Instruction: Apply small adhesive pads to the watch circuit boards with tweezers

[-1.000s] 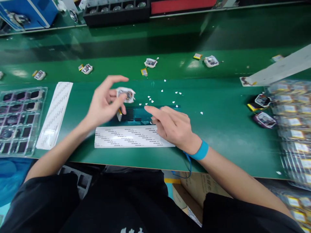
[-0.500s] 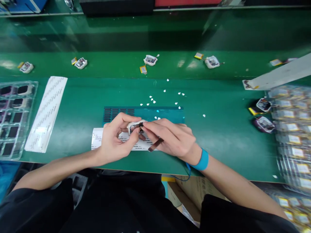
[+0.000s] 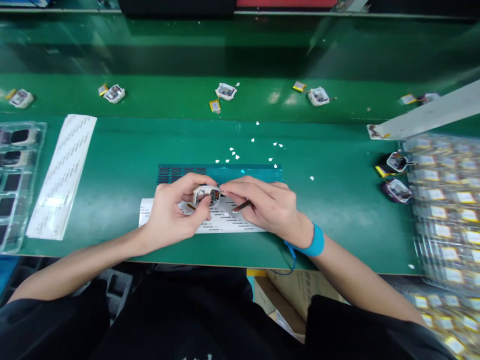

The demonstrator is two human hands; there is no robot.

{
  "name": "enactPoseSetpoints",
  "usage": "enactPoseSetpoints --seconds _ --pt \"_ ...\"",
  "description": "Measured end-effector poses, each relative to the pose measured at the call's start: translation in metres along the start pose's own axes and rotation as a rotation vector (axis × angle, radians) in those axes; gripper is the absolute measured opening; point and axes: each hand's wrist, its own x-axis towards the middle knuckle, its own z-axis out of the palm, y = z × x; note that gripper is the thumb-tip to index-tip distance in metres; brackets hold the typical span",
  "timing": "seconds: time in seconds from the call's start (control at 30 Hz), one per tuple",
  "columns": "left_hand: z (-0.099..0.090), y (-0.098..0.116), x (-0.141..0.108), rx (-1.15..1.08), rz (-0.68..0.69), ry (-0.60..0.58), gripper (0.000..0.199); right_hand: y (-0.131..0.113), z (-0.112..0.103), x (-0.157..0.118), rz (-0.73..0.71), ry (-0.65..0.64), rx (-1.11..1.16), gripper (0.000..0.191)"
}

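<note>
A white watch case (image 3: 201, 191) with its inner electronics exposed sits between the thumb and fingers of my left hand (image 3: 178, 205). My right hand (image 3: 268, 205) pinches tweezers (image 3: 242, 206), whose brown end sticks out below the fingers. Their tip is close to the right edge of the case; whether it touches cannot be made out. Under both hands lies a white printed sheet (image 3: 240, 225). Behind them is a teal strip with dark slots (image 3: 180, 172), partly covered by my fingers. A blue wrist strap (image 3: 317, 240) circles my right wrist.
Several opened watch cases with yellow batteries, one a white case (image 3: 318, 96), lie along the back ledge. Small white stickers (image 3: 237, 157) dot the bench. At left are a paper strip (image 3: 62, 175) and clear tray (image 3: 41, 150); at right, stacked battery trays (image 3: 423, 250) and a purple case (image 3: 398, 191).
My right hand has drawn slightly back from the watch case, uncovering more of its inside. The case is turned more towards me. The whole view has shifted a little.
</note>
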Motion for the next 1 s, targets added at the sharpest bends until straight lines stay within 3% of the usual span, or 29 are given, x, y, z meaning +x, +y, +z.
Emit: enactPoseSetpoints --seconds 0.2,0.4,0.57,0.77,1.0 --pt "-0.004 0.005 0.005 -0.219 -0.135 -0.178 0.012 0.001 0.0 -0.004 -0.053 0.049 -0.098 0.031" --pt "-0.008 0.012 0.009 -0.377 -0.317 -0.265 0.008 0.001 -0.008 -0.002 -0.208 -0.085 -0.291 0.03" --pt "-0.009 0.013 0.008 -0.355 -0.338 -0.238 0.014 0.005 -0.01 0.005 -0.02 -0.04 -0.489 0.04" --pt "-0.009 0.01 0.011 -0.349 -0.317 -0.231 0.019 0.006 -0.017 0.005 -0.205 -0.126 -0.353 0.027" --pt "-0.001 0.004 0.005 -0.219 -0.216 -0.072 0.015 0.004 -0.016 -0.002 -0.182 -0.156 -0.23 0.029"
